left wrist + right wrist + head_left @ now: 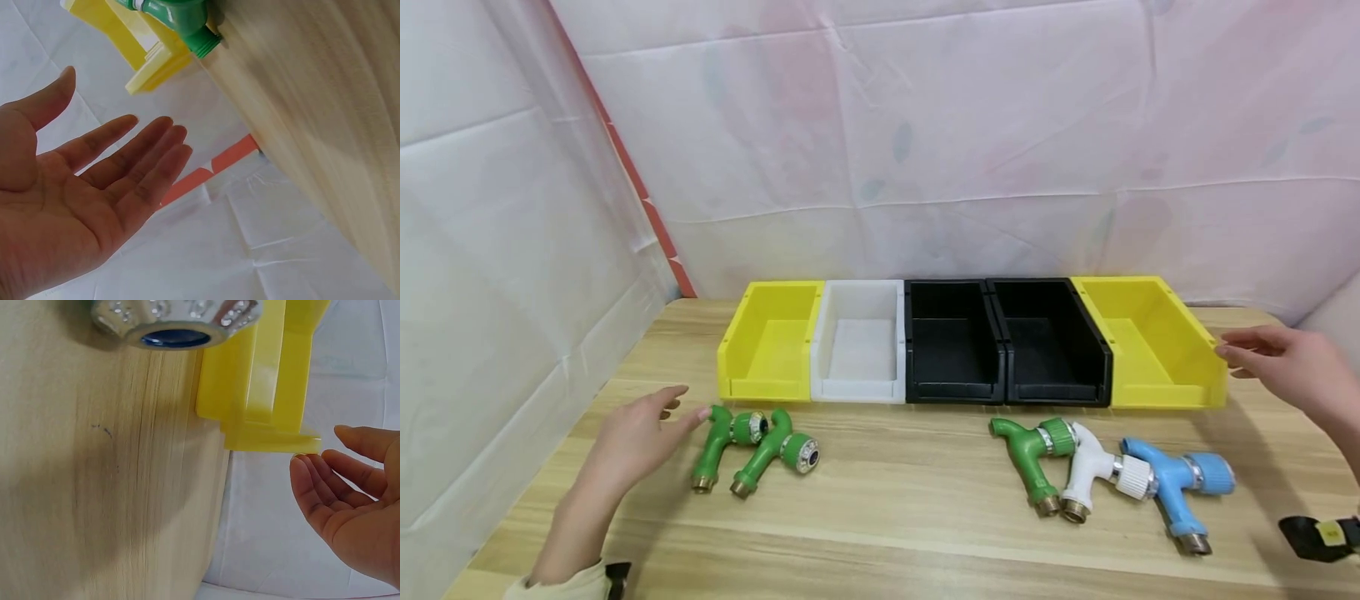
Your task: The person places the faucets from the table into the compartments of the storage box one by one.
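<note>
My left hand (632,442) hovers at the left with fingers spread, beside a green tap (706,461). A second green tap (765,457) lies just right of that one. The left wrist view shows the palm (75,206) holding nothing. Over on the right, my right hand (1292,367) has relaxed, slightly bent fingers by the outer wall of the right yellow bin (1206,367); whether the fingertips touch it I cannot tell. In front of the bins lie another green tap (1028,458), a white tap (1087,468) and a blue tap (1172,482), close together.
Along the back of the wooden table (895,483) stands a row of bins: a left yellow bin (767,389), a white bin (859,390), two black bins (955,392) and the right yellow one. Behind them hangs a pale cloth (970,150).
</note>
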Demonstrator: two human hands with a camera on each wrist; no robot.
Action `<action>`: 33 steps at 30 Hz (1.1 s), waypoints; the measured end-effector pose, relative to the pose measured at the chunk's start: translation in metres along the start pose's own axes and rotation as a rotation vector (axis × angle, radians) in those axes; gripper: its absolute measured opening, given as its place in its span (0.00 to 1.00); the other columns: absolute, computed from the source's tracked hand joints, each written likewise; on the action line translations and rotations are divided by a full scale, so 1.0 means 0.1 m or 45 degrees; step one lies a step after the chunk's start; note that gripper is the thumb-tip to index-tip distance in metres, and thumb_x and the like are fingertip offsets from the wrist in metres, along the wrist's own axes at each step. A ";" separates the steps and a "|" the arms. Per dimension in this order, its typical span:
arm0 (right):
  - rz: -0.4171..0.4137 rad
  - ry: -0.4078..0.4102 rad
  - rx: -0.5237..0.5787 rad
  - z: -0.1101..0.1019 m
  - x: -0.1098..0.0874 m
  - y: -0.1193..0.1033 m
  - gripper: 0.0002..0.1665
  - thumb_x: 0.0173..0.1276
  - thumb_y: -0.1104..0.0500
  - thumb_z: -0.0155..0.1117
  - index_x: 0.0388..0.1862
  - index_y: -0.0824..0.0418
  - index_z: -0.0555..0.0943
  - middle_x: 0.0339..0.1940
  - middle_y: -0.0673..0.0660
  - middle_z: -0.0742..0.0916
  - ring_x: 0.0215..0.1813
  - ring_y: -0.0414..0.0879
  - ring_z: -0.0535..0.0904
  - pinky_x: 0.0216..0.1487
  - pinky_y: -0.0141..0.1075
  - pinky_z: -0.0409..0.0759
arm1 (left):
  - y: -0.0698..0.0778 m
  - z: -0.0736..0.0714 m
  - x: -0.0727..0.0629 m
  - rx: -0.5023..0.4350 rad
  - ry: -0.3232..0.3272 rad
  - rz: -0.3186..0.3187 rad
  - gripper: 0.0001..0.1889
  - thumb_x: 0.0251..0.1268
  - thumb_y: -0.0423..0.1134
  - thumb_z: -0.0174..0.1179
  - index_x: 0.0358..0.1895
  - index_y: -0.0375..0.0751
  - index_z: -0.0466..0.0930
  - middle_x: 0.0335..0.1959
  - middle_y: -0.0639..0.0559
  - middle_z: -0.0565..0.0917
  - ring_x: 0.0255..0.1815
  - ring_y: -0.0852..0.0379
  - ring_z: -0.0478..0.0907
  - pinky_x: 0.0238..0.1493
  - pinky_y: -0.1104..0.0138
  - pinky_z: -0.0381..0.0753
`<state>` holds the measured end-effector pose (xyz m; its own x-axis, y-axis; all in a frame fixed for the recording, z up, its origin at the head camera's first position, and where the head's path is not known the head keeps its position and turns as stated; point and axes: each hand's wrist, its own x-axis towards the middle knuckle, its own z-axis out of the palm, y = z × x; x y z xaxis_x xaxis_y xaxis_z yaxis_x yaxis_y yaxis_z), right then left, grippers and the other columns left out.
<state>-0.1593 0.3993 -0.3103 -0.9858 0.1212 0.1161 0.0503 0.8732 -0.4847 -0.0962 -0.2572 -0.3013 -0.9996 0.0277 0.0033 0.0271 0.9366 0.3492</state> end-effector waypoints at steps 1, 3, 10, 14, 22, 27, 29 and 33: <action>0.015 -0.002 0.006 0.00 0.01 0.00 0.26 0.71 0.56 0.50 0.51 0.83 0.67 0.42 0.80 0.75 0.31 0.63 0.78 0.26 0.49 0.79 | 0.00 0.01 0.00 -0.007 -0.016 -0.006 0.34 0.64 0.55 0.52 0.57 0.23 0.67 0.46 0.28 0.76 0.45 0.33 0.74 0.40 0.44 0.74; 0.039 -0.007 0.020 0.01 0.03 0.00 0.26 0.71 0.57 0.50 0.51 0.83 0.66 0.42 0.80 0.74 0.30 0.63 0.78 0.27 0.49 0.79 | -0.01 0.02 -0.02 -0.024 -0.063 -0.030 0.34 0.63 0.55 0.54 0.55 0.22 0.68 0.43 0.30 0.78 0.43 0.35 0.76 0.38 0.46 0.75; 0.081 -0.019 0.044 0.03 0.08 0.04 0.25 0.71 0.58 0.50 0.50 0.83 0.68 0.43 0.80 0.74 0.29 0.58 0.80 0.26 0.47 0.80 | -0.05 0.07 -0.02 -0.100 -0.239 -0.103 0.32 0.59 0.53 0.59 0.51 0.22 0.71 0.35 0.41 0.81 0.37 0.43 0.77 0.35 0.51 0.77; 0.093 -0.033 0.067 0.05 0.10 0.11 0.27 0.71 0.54 0.50 0.51 0.81 0.69 0.45 0.79 0.74 0.25 0.47 0.79 0.26 0.45 0.78 | -0.04 0.08 0.00 -0.112 -0.274 -0.135 0.30 0.56 0.52 0.62 0.48 0.23 0.74 0.35 0.40 0.81 0.36 0.44 0.77 0.33 0.54 0.78; 0.093 -0.051 0.086 0.04 0.11 0.13 0.28 0.71 0.52 0.50 0.52 0.80 0.69 0.43 0.77 0.76 0.22 0.36 0.76 0.27 0.44 0.78 | -0.01 0.11 -0.04 -0.214 -0.318 -0.205 0.19 0.51 0.46 0.67 0.32 0.31 0.77 0.20 0.49 0.76 0.22 0.56 0.72 0.24 0.64 0.71; 0.071 -0.044 0.096 0.04 0.10 0.10 0.28 0.71 0.53 0.50 0.52 0.80 0.69 0.43 0.77 0.76 0.22 0.34 0.76 0.27 0.42 0.78 | -0.01 0.14 -0.06 -0.251 -0.335 -0.217 0.13 0.49 0.39 0.68 0.27 0.34 0.75 0.17 0.51 0.73 0.21 0.57 0.70 0.23 0.66 0.69; 0.064 -0.048 0.109 0.04 0.10 0.10 0.27 0.71 0.54 0.50 0.51 0.81 0.69 0.42 0.77 0.76 0.22 0.34 0.76 0.25 0.38 0.79 | -0.02 0.14 -0.06 -0.272 -0.341 -0.215 0.11 0.49 0.36 0.68 0.27 0.34 0.74 0.18 0.50 0.74 0.21 0.57 0.72 0.23 0.66 0.71; 0.055 -0.053 0.119 0.03 0.10 0.12 0.28 0.70 0.53 0.51 0.51 0.80 0.70 0.38 0.73 0.79 0.22 0.36 0.77 0.23 0.33 0.78 | -0.03 0.15 -0.06 -0.279 -0.355 -0.208 0.10 0.49 0.34 0.67 0.25 0.34 0.74 0.17 0.50 0.74 0.20 0.56 0.71 0.23 0.66 0.71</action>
<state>-0.1692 0.4095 -0.3173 -0.9890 0.1360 0.0580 0.0795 0.8197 -0.5672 -0.0898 -0.2553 -0.3168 -0.9497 0.0062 -0.3132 -0.1648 0.8404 0.5163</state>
